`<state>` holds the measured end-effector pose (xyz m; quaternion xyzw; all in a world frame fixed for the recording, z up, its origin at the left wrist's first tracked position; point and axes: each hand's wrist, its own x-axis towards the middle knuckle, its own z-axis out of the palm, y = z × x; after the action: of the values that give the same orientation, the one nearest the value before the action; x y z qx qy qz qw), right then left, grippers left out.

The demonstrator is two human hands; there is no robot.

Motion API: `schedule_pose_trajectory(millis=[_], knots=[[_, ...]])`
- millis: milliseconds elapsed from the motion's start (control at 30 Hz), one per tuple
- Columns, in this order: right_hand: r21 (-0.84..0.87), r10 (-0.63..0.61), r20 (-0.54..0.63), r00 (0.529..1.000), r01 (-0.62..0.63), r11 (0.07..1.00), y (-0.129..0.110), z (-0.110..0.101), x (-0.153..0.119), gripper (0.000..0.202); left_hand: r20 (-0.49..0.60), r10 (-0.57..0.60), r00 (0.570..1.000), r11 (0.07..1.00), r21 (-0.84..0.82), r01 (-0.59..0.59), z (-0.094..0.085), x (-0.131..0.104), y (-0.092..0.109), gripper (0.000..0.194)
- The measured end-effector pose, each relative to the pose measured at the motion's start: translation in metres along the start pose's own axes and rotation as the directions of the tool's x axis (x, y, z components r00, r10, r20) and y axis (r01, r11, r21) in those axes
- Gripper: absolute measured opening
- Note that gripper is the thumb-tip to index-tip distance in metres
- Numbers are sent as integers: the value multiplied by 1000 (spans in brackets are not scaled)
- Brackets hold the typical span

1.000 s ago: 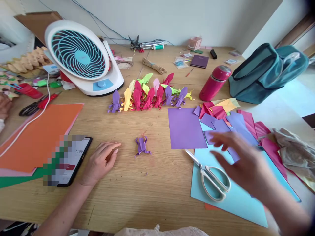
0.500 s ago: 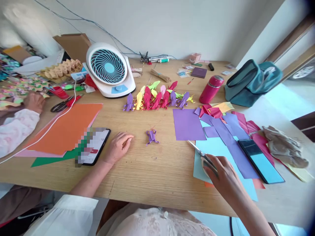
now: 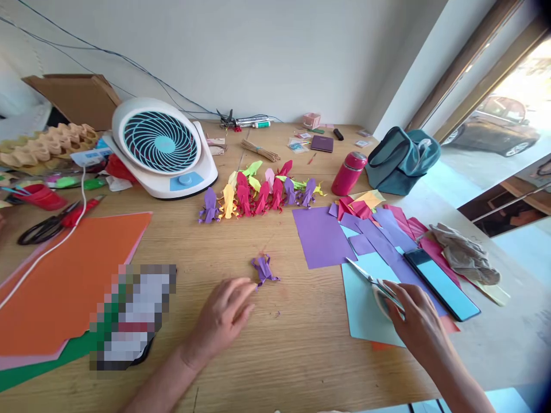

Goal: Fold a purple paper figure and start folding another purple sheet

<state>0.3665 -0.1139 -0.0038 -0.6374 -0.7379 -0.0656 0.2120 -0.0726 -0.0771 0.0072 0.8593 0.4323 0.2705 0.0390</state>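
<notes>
A small purple origami figure (image 3: pixel 264 269) with folded legs lies on the wooden table in front of me. Just at its left edge are the fingertips of my left hand (image 3: pixel 226 310), thumb and fingers apart with nothing between them; whether they touch the paper I cannot tell. My right hand (image 3: pixel 415 312) is closed round the handles of a pair of scissors (image 3: pixel 369 277). Their blades point up and left over a light blue sheet (image 3: pixel 365 321), close to a purple sheet (image 3: pixel 322 238). Behind stands a cluster of similar folded paper figures (image 3: pixel 262 198) in several colours.
Left are orange sheets (image 3: pixel 77 275), a phone (image 3: pixel 138 321) with a blurred screen, black-handled scissors (image 3: pixel 43 228) and a white fan (image 3: pixel 166 149). Right are a pink flask (image 3: pixel 348 174), a teal bag (image 3: pixel 400 163), purple paper strips (image 3: pixel 379 240), another phone (image 3: pixel 443 284) and a crumpled cloth (image 3: pixel 467 252).
My left hand has moved right to the small purple figure. The view has shifted rightward, and the other person's hand at the left has nearly left it. My right hand still holds the scissors.
</notes>
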Motion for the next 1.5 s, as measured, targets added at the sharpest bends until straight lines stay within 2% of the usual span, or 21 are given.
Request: schedule_pose_trajectory(millis=[100,167,267,333,467,567,667,767,800,900,1067,1167,1267,1367,1500], knots=[[-64,-15,-38,999,13,998,-33,-1,10,34,91,43,995,999,-37,-40,9,8,25,38],[57,-104,60,993,101,993,-67,-1,22,33,164,86,983,995,-62,-76,16,15,37,39],[246,-225,215,950,170,954,-118,7,46,32,244,112,963,992,-88,-93,26,21,42,12],[321,-267,267,926,175,931,-144,17,65,31,237,129,963,991,-52,-120,32,22,41,17],[407,-323,301,897,186,895,-177,43,98,33,233,169,958,979,75,-191,36,20,39,22],[405,-347,303,888,210,890,-192,62,111,33,293,179,939,969,115,-220,31,17,39,24],[383,-371,294,881,247,890,-196,73,114,23,353,132,926,975,123,-186,21,15,34,22],[346,-363,262,894,265,900,-190,77,116,22,314,0,949,997,78,-26,8,21,21,21],[335,-352,245,904,261,905,-186,77,118,22,269,-55,962,997,61,40,5,27,15,21],[309,-297,193,935,230,923,-179,79,128,23,150,-227,962,974,28,225,-1,54,-8,18],[303,-251,160,955,195,933,-179,82,140,28,-114,-339,934,934,77,348,7,101,-48,17],[366,-293,116,949,233,901,-179,79,138,36,-177,-330,927,935,76,347,17,102,-54,36],[311,-302,96,948,260,914,-171,70,131,35,-184,-283,941,955,37,294,27,84,-48,26],[234,-195,123,973,162,959,-155,59,125,36,-227,-261,938,964,-10,265,33,69,-36,23],[-6,-67,216,974,70,998,-134,50,111,54,-169,-208,963,978,-31,206,35,71,-22,23]])
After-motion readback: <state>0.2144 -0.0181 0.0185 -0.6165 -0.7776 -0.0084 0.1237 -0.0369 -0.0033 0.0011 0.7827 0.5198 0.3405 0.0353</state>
